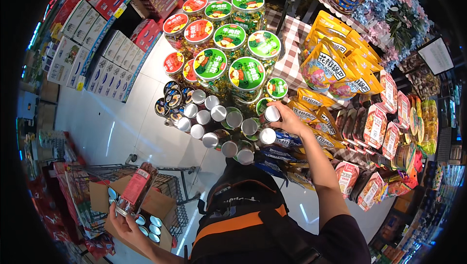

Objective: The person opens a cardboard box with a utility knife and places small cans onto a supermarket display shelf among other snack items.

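Note:
My left hand (126, 225), at the lower left, grips a clear jar (138, 188) by its lid end. The jar is tilted with its lid down, and it has dark contents and a red label. Below it, an open cardboard box (160, 205) holds several jars with shiny lids (155, 229). On the display before me, my right hand (293, 121) has its fingers around a silver-lidded jar (272, 113) at the right end of a cluster. Other silver-lidded jars (219, 113) stand in rows to its left. Another jar lid (267, 136) lies just below my right hand.
Large tubs with green (247, 73) and red lids (199, 31) are stacked behind the jars. Yellow snack bags (324, 65) and packaged trays (375, 122) fill the right side. A wire shopping cart (178, 191) stands at lower left. Cartons (113, 76) are stacked across the aisle.

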The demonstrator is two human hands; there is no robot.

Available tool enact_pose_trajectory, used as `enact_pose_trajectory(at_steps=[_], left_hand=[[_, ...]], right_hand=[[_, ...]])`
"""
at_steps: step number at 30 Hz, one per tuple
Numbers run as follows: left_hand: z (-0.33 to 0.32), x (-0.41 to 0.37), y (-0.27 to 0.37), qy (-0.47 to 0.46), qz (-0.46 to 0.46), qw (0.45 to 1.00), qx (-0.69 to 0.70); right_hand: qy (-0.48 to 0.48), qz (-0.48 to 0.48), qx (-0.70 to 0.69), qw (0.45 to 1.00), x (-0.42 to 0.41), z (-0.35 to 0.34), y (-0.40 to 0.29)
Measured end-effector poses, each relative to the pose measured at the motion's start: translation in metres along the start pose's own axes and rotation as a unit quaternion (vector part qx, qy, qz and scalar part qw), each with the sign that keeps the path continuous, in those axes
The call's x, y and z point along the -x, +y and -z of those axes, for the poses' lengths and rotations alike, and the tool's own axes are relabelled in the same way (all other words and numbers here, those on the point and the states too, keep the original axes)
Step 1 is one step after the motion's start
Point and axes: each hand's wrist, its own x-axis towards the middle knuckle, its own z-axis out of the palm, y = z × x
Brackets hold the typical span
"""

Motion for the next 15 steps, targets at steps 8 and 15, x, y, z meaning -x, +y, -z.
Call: enact_pose_trajectory(at_steps=[8,15], left_hand=[[-0.033,-0.027,0.014,-0.025,0.012,0.999,0.030],[-0.049,-0.036,0.019,-0.067,0.045,0.996,0.036]], right_hand=[[-0.050,-0.019,0.010,0.999,-0.002,0.012,-0.001],[-0.006,-0.018,0.081,0.997,0.004,0.012,-0.012]])
